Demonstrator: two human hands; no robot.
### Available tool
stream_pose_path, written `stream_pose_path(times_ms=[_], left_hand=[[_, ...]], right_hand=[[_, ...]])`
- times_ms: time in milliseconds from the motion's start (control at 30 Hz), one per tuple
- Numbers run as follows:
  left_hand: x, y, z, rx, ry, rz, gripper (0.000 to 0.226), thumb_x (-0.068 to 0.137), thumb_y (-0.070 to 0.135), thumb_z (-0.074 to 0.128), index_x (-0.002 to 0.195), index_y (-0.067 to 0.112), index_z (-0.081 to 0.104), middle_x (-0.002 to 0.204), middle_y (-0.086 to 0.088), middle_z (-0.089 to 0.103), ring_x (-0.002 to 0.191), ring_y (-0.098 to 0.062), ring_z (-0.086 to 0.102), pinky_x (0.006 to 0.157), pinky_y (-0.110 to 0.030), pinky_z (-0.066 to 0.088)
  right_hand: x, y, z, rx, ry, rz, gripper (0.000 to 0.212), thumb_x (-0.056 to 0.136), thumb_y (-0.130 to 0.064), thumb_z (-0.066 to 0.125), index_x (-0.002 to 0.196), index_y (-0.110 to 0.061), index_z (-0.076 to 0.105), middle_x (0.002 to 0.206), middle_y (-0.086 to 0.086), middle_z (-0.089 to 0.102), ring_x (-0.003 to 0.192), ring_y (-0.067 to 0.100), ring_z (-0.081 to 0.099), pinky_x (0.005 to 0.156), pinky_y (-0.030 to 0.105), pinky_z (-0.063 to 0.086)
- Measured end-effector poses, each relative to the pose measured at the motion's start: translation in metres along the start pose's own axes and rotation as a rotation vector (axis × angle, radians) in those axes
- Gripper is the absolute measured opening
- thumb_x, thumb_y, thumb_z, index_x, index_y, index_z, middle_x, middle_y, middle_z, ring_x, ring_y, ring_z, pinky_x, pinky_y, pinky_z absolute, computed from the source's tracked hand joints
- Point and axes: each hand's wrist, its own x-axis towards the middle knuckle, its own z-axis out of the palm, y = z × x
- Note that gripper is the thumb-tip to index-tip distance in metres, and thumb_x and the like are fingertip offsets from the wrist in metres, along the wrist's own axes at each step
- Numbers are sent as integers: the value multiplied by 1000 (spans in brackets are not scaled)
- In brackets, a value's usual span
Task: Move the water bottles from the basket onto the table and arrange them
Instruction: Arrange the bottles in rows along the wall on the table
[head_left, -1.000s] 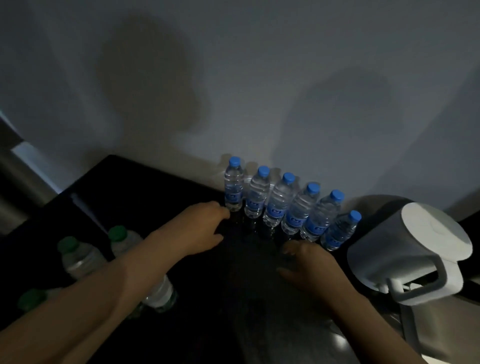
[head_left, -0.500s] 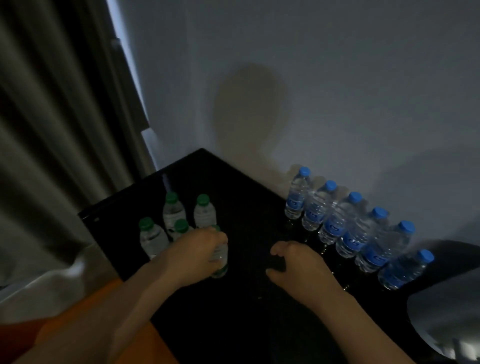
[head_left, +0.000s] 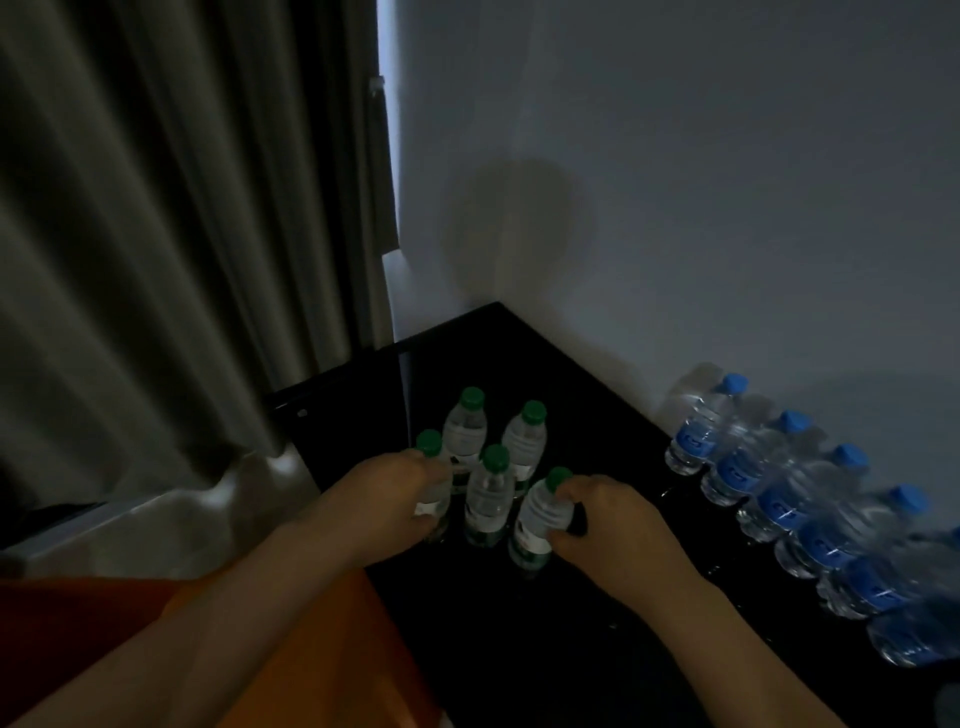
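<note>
Several green-capped water bottles stand in a cluster on the black table (head_left: 519, 649) near its left end. My left hand (head_left: 387, 493) grips the leftmost green-capped bottle (head_left: 434, 480) around its body. My right hand (head_left: 608, 525) grips the nearest green-capped bottle (head_left: 540, 514), fingers curled round its shoulder, and that bottle tilts a little. Three more green-capped bottles (head_left: 488, 499) stand between and behind these. A row of several blue-capped bottles (head_left: 779, 483) runs along the wall on the right. No basket is in view.
A grey curtain (head_left: 156, 260) hangs at the left, beside the table's corner. A white wall (head_left: 675, 208) backs the table. Something orange (head_left: 156, 623) lies below my left forearm at the table's near left edge.
The view has swung left from the blue-capped row to the green-capped cluster. My left hand stays on a green-capped bottle, and my right hand has moved left and taken hold of another.
</note>
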Motion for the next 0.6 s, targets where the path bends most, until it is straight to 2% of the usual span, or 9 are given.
stream_pose_path(times_ms=[133, 233, 300, 400, 533, 600], left_hand=[[1, -19, -1, -30, 5, 33, 50, 88, 28, 61, 135, 21, 47, 129, 0, 52, 117, -15, 51, 90, -18, 37], [7, -24, 1, -38, -5, 70, 40, 88, 28, 61, 126, 16, 53, 120, -3, 55, 108, -16, 54, 86, -23, 44], [12, -23, 3, -50, -17, 94, 38, 88, 27, 61, 123, 15, 54, 118, -3, 55, 107, -18, 54, 86, -27, 46], [22, -17, 6, -81, -26, 136, 43, 89, 27, 60, 130, 19, 49, 119, -2, 54, 109, -17, 52, 84, -24, 44], [43, -7, 2, -66, -56, 182, 39, 89, 22, 60, 126, 15, 50, 119, -6, 54, 108, -21, 54, 87, -31, 48], [56, -4, -2, -38, -87, 205, 43, 89, 18, 59, 130, 13, 47, 122, -8, 50, 108, -24, 54, 89, -37, 48]], right_hand=[[6, -12, 1, -40, 6, 60, 34, 87, -26, 65, 117, -11, 61, 115, 5, 60, 103, 16, 58, 87, 22, 46], [7, -13, 0, -39, 39, 96, 37, 85, -29, 65, 120, -18, 59, 114, 2, 58, 99, 14, 58, 75, 15, 40], [8, -11, -2, -56, 66, 124, 37, 83, -30, 67, 118, -20, 60, 110, 2, 60, 97, 15, 59, 74, 18, 41], [11, -7, -4, -95, 103, 159, 40, 82, -33, 69, 118, -19, 59, 106, 4, 61, 92, 18, 60, 73, 26, 47], [24, 0, 0, -80, 100, 174, 36, 84, -29, 67, 117, -18, 58, 101, 3, 59, 79, 14, 54, 66, 25, 40], [32, 4, 4, -56, 115, 188, 32, 84, -27, 65, 114, -16, 59, 99, 4, 58, 80, 17, 55, 67, 26, 41]])
